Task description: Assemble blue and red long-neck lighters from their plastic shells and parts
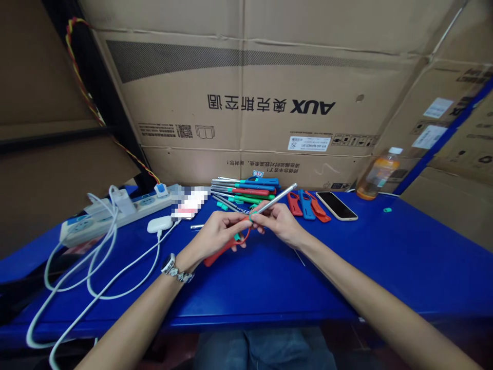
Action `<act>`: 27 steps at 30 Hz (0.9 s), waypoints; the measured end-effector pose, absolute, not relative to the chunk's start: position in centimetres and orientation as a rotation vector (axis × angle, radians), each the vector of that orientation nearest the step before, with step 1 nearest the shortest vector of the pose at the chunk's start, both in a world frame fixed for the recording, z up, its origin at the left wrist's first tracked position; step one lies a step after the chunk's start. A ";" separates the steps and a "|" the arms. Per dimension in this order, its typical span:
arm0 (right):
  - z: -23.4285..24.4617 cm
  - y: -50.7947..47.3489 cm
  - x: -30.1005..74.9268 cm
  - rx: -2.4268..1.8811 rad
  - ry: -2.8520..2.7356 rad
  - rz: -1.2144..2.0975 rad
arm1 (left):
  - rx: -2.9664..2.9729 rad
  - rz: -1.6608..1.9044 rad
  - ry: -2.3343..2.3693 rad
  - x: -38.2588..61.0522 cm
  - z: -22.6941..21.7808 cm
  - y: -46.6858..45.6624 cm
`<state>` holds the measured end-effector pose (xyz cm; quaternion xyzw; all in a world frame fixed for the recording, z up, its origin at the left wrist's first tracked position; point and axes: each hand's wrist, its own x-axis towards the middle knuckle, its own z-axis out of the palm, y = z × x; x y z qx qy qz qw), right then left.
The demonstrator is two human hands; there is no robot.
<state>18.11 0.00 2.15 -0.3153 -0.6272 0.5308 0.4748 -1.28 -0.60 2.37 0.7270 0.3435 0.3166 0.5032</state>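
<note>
Just above the middle of the blue worktop [385, 267], left hand [221, 232] in a closed grip round the upper end of a red handle [217, 254], its lower end slanting down toward the wrist and clear of the surface. Right hand [279, 222] likewise closed, fingertips pinching the near end of a metal tube [279, 198], far end pointing up and away to the right. Tube end and handle mouth meeting between the two thumbs at a small green collar [251, 217]; how far in, hidden by the fingers. Looks to be the joining step, tube into handle; calls next for keeping both in one line while pressing together, without knocking the collar askew. Behind the hands, a pile of sticks [250, 191] with blue, red and green handles already on; to its right, loose handles [308, 204], then a phone [341, 205] and a bottle [375, 177]. Off to the left, a power strip [115, 210] with white cables.
</note>
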 end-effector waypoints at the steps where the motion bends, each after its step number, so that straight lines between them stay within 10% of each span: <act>1: 2.1 0.0 18.0 -0.771 -1.531 1.300 | 1.727 0.763 0.826 -1.2 2.4 -0.6; 27: 1.8 -0.3 17.6 -0.886 -1.399 1.050 | 2.356 0.694 1.091 -1.2 1.3 -0.6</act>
